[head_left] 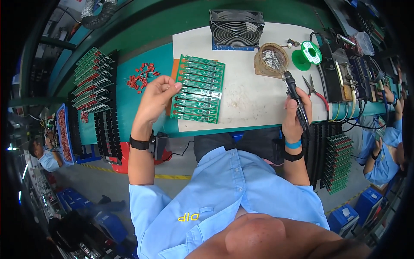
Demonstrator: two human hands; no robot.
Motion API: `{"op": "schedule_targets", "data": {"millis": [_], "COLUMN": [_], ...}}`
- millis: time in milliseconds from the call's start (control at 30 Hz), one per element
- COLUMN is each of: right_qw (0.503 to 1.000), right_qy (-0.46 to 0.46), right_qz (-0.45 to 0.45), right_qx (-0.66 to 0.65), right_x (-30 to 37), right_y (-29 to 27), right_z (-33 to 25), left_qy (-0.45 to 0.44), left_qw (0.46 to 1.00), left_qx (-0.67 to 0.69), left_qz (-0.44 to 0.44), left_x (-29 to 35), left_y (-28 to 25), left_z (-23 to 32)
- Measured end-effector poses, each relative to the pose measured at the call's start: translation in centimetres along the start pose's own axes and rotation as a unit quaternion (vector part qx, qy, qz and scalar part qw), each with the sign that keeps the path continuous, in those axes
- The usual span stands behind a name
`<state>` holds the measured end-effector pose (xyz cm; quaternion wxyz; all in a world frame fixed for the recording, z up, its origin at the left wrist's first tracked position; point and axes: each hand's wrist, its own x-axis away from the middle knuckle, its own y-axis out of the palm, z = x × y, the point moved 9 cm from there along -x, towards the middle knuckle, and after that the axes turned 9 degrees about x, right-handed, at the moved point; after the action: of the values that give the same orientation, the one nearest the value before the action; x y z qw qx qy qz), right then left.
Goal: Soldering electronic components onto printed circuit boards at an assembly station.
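My left hand (156, 97) is closed in a pinch at the left edge of a green circuit board panel (199, 97). What its fingertips hold, if anything, is hidden. The panel has several long strips and lies on a white sheet, with an orange-brown piece showing under its left side. A soldering iron (296, 96) is gripped in my right hand (294, 117). Its tip end reaches into a brown bowl (260, 64) with silvery scraps inside. Left of my left hand, loose red components (140, 77) with thin leads lie on the green mat.
A black fan (237, 29) stands at the back. Right of the bowl are a solder spool (311, 52) and red-handled pliers (320, 96). Racks of boards (92, 80) stand at the left, another board rack (337, 164) at lower right. Cables hang along the right edge. Other people sit at both sides.
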<state>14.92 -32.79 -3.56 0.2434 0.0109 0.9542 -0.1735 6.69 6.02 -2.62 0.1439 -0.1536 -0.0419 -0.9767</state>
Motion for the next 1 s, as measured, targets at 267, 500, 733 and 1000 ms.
{"op": "schedule_targets", "data": {"millis": [267, 500, 733, 1000], "right_qw": [1.0, 1.0, 0.999, 0.998], "right_qy": [-0.001, 0.007, 0.024, 0.048], "right_qz": [0.002, 0.002, 0.003, 0.004], "right_qx": [-0.014, -0.015, -0.023, -0.048], "right_x": [-0.4, -0.1, 0.1, -0.2], "right_y": [-0.1, 0.0, 0.0, 0.2], "right_z": [-0.2, -0.5, 0.1, 0.2], "left_qy": [0.064, 0.105, 0.128, 0.08], "left_qw": [0.985, 0.974, 0.984, 0.981], "left_qx": [0.046, 0.148, -0.038, 0.158], "left_qz": [0.151, 0.139, 0.118, 0.073], "left_x": [-4.1, -11.6, -1.4, 7.7], "left_y": [-6.3, -6.4, -4.1, -4.5], "left_z": [3.8, 5.4, 3.3, -1.3]}}
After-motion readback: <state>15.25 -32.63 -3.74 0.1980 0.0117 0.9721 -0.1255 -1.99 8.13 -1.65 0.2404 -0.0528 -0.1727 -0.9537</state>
